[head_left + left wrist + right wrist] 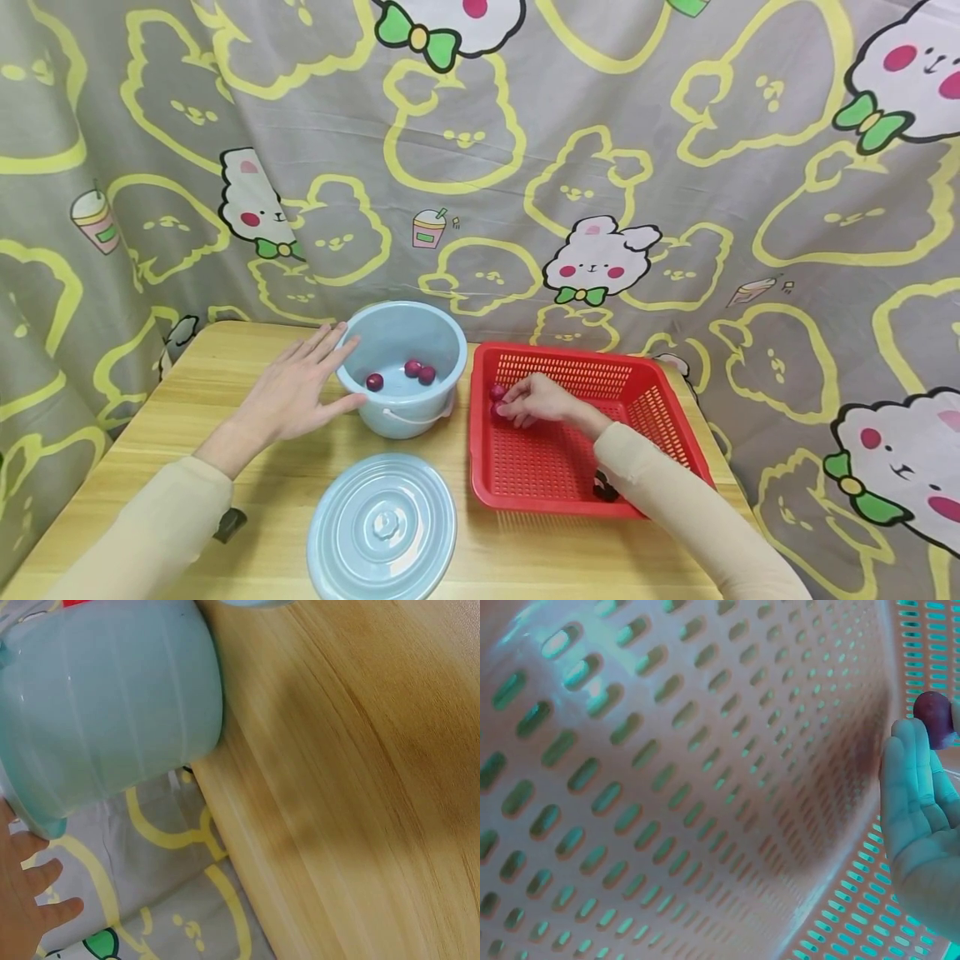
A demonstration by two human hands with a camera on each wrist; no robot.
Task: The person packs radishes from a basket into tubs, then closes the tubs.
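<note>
Inside the red basket (pixel 540 479), my right hand (pixel 543 400) pinches a small dark red plum (pixel 498 409) near the left wall. A second plum (pixel 497 391) lies just behind it. The right wrist view shows the held plum (pixel 933 720) at the fingertips, close to the perforated wall. My left hand (pixel 296 383) is spread with straight fingers at the left rim of a light blue bucket (pixel 401 421). Three plums lie in the bucket, one plum (pixel 374 382) to the left and the others together on the right.
A round blue lid (pixel 386 525) with a central knob lies on the wooden table (pixel 270 517) in front of the bucket. The bucket's handle (pixel 412 418) hangs down its front. Behind the table hangs a patterned grey curtain (pixel 487 225).
</note>
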